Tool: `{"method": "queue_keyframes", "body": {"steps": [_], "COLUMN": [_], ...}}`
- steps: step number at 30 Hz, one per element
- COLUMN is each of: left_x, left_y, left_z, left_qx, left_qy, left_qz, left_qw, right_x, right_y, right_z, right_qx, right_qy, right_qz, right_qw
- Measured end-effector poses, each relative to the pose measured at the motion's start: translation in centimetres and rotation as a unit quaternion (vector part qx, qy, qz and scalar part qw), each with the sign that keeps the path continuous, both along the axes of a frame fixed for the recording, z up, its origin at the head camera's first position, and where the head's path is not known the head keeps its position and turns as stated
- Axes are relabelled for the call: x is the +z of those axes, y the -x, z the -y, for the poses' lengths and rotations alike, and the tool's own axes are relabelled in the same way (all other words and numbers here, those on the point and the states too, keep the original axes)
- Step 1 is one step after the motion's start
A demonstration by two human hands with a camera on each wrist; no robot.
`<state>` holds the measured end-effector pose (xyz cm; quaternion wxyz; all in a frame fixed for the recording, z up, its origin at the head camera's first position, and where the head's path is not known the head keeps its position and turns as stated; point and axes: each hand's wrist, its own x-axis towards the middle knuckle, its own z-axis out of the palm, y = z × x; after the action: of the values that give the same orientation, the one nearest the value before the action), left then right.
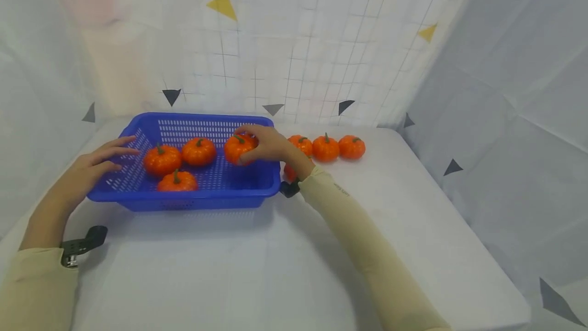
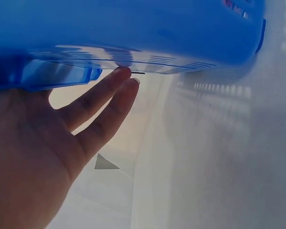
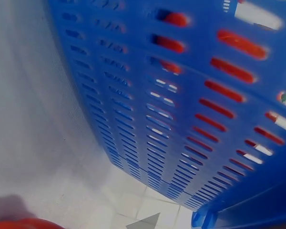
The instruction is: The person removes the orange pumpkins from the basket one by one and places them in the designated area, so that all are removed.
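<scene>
Where your right hand [image 1: 267,144] works: inside the right end of the blue basket [image 1: 193,196], its thumb and fingers curved round the held pumpkin [image 1: 235,151], whose green stem points up.
Held pumpkin: within the rim, to the right of the others; you cannot tell from these views whether its underside touches the basket floor.
Your left hand [image 1: 84,171]: beside the basket's left end, fingers extended and grasping nothing; whether a fingertip touches the wall is not clear, even in the left wrist view.
Pumpkins inside: three, grouped toward the left and middle, namely the left pumpkin [image 1: 162,161], the rear pumpkin [image 1: 199,151] and the front pumpkin [image 1: 177,182].
Pumpkins outside: four on the white table [image 1: 193,269], just beyond the basket's right end; three form a rear row [image 1: 325,148], and a nearer pumpkin [image 1: 289,172] is partly hidden by your right wrist.
Step in hand: judged from this arrangement, you are setting a fourth pumpkin into the basket.
Next move: it would call for lowering it gently onto the bare right part of the floor, loosening your fingers, then lifting clear of the right rim toward the nearer pumpkin.
</scene>
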<state>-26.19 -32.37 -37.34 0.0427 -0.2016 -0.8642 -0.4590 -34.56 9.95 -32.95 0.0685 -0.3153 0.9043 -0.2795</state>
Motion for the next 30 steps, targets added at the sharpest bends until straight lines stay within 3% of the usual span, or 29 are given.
{"method": "queue_keyframes", "body": {"steps": [4, 15, 24, 30], "left_x": [0.0, -0.1, -0.2, 0.0], "left_y": [0.1, 0.4, 0.2, 0.0], "left_z": [0.0, -0.4, 0.0, 0.0], "left_qx": [-0.001, 0.002, -0.003, 0.000], "left_qy": [0.006, -0.005, 0.002, 0.001], "left_qz": [-0.010, 0.015, -0.003, 0.001], "left_qw": [0.9999, 0.9999, 1.0000, 1.0000], "right_x": [0.0, 0.3, 1.5, 1.8], "right_y": [-0.4, -1.6, -4.6, -5.7], "right_z": [-0.2, -0.9, -0.8, -1.6], "right_qx": [0.008, -0.009, -0.026, -0.033], "right_qy": [0.038, 0.085, 0.107, 0.123], "right_qz": [0.004, -0.004, -0.014, -0.035], "right_qw": [0.999, 0.996, 0.994, 0.991]}}
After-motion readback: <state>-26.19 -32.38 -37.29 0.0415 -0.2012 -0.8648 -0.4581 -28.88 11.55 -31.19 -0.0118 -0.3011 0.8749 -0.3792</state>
